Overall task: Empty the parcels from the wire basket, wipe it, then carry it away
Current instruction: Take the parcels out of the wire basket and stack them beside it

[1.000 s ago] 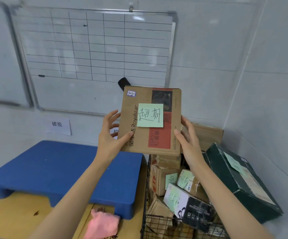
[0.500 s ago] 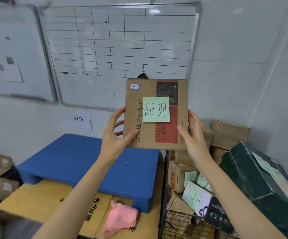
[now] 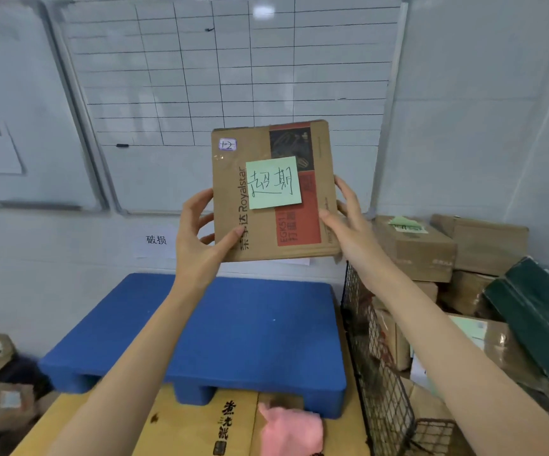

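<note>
Left hand [image 3: 197, 245] and right hand [image 3: 352, 232] pinch the brown parcel [image 3: 266, 232] by its sides. Wire basket [image 3: 375, 357] at five o'clock; pink cloth [image 3: 289, 429] at six.

Both bare forearms are reaching up, left from 7 o'clock, right from 4 o'clock. Left hand [image 3: 197, 238] is gripping the flat brown cardboard parcel [image 3: 266, 225] at its 8 o'clock edge, thumb on front, fingers behind. Right hand [image 3: 348, 225] is pinching its 4 o'clock edge, thumb on front.

The left hand [image 3: 197, 245] and right hand [image 3: 348, 232] are shown bare. Both forearms [image 3: 447, 350] are left uncovered to the frame's edge.
</note>
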`<state>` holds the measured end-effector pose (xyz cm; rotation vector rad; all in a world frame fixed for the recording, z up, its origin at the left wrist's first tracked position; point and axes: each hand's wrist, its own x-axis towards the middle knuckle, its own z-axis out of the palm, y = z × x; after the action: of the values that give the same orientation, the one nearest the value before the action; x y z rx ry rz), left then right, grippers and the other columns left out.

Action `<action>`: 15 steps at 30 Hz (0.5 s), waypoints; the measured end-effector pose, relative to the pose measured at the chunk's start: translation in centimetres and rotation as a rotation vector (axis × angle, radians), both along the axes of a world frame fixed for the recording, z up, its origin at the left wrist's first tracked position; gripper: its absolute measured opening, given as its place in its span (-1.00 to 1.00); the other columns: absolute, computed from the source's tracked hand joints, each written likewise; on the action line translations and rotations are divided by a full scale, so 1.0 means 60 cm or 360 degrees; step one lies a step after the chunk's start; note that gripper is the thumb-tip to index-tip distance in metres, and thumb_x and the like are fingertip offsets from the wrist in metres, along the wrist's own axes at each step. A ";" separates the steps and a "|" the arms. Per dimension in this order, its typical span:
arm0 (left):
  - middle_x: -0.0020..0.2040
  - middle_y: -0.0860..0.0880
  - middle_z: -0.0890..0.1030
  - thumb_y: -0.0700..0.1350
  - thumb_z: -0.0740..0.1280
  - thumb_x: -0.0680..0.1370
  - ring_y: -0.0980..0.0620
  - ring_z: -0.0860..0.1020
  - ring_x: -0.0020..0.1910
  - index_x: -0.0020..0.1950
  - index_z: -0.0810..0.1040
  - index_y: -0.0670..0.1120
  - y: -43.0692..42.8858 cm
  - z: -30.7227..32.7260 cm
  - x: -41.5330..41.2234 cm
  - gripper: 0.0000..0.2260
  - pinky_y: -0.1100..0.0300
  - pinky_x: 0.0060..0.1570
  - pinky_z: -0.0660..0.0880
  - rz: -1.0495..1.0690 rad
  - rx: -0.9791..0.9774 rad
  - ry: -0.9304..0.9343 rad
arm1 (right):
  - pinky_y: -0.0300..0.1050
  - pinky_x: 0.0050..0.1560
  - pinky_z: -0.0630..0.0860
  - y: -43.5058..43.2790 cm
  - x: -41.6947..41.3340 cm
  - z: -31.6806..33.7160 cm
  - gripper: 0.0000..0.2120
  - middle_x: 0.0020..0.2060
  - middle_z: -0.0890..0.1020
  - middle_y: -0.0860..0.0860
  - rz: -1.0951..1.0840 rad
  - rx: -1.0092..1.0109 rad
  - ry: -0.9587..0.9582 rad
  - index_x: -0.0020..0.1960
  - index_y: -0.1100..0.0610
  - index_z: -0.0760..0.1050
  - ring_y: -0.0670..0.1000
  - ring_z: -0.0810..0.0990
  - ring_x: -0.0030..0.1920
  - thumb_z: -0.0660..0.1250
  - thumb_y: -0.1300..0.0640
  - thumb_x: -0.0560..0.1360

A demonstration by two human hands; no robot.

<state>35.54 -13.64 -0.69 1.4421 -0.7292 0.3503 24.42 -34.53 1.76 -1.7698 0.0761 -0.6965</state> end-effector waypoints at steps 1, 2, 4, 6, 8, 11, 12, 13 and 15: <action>0.34 0.23 0.47 -0.10 0.49 0.42 0.22 0.50 0.22 0.39 0.35 0.10 0.010 -0.002 0.017 -0.41 0.08 0.10 0.55 -0.0013 0.0006 0.0005 | -0.35 0.10 0.48 0.013 0.013 -0.007 -0.44 0.24 0.42 -0.35 -0.0004 0.0020 -0.0009 0.53 -0.33 0.06 -0.31 0.49 0.22 0.21 0.01 0.65; 0.34 0.22 0.47 -0.10 0.50 0.43 0.20 0.50 0.24 0.38 0.36 0.10 0.019 -0.005 0.033 -0.42 0.03 0.12 0.56 -0.0030 0.0011 0.0014 | -0.26 0.21 0.46 0.025 0.025 -0.014 -0.42 0.32 0.40 -0.30 -0.0011 0.0056 -0.0023 0.53 -0.33 0.04 -0.27 0.47 0.28 0.22 0.02 0.65; 0.32 0.17 0.51 -0.12 0.50 0.44 0.16 0.50 0.27 0.37 0.37 0.09 0.031 -0.014 0.063 -0.44 -0.05 0.18 0.54 -0.0072 0.0009 0.0042 | -0.04 0.40 0.39 0.043 0.046 -0.031 -0.39 0.47 0.33 -0.16 -0.0041 0.0139 -0.0062 0.53 -0.29 0.04 -0.15 0.39 0.41 0.27 0.02 0.63; 0.29 0.11 0.54 -0.14 0.49 0.44 0.10 0.50 0.29 0.37 0.37 0.08 0.037 -0.027 0.087 -0.45 -0.08 0.21 0.52 -0.0122 0.0005 0.0077 | 0.10 0.45 0.35 0.055 0.062 -0.045 -0.42 0.49 0.33 -0.09 -0.0091 0.0175 -0.0077 0.52 -0.18 0.09 -0.10 0.37 0.44 0.30 0.02 0.61; 0.29 0.09 0.55 -0.17 0.48 0.45 0.07 0.50 0.30 0.38 0.37 0.07 0.041 -0.043 0.105 -0.45 -0.05 0.22 0.51 -0.0167 0.0008 0.0111 | 0.12 0.46 0.34 0.064 0.074 -0.061 -0.45 0.46 0.37 -0.10 -0.0130 0.0178 -0.0056 0.49 -0.11 0.17 -0.12 0.37 0.44 0.32 0.01 0.58; 0.31 0.09 0.54 -0.15 0.47 0.44 0.06 0.50 0.30 0.39 0.36 0.06 0.045 -0.071 0.125 -0.44 0.03 0.21 0.50 -0.0227 0.0015 0.0168 | 0.03 0.44 0.37 0.071 0.089 -0.082 -0.45 0.45 0.37 -0.15 -0.0136 0.0195 0.0025 0.47 -0.16 0.19 -0.18 0.36 0.43 0.34 -0.04 0.56; 0.32 0.10 0.53 -0.14 0.47 0.44 0.06 0.50 0.30 0.39 0.36 0.05 0.046 -0.081 0.129 -0.44 0.06 0.20 0.50 -0.0242 0.0017 0.0189 | -0.06 0.40 0.41 0.072 0.093 -0.089 -0.46 0.44 0.36 -0.17 -0.0132 0.0208 0.0060 0.49 -0.16 0.18 -0.24 0.38 0.39 0.33 -0.02 0.59; 0.32 0.11 0.52 -0.15 0.47 0.44 0.07 0.50 0.30 0.38 0.36 0.05 0.047 -0.090 0.133 -0.44 0.09 0.20 0.50 -0.0253 0.0022 0.0211 | -0.18 0.32 0.47 0.072 0.096 -0.095 -0.46 0.42 0.36 -0.19 -0.0122 0.0218 0.0091 0.51 -0.15 0.16 -0.30 0.42 0.32 0.29 0.03 0.61; 0.31 0.14 0.51 -0.17 0.48 0.45 0.10 0.50 0.30 0.38 0.36 0.05 0.049 -0.107 0.141 -0.44 0.19 0.17 0.51 -0.0256 0.0052 0.0241 | -0.27 0.21 0.51 0.069 0.103 -0.113 -0.46 0.39 0.38 -0.20 -0.0108 0.0220 0.0179 0.54 -0.16 0.12 -0.31 0.46 0.27 0.23 0.09 0.64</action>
<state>43.97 -10.69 -7.11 1.4133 -0.7247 0.1039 30.57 -30.37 -5.02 -1.6787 0.2563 -0.6249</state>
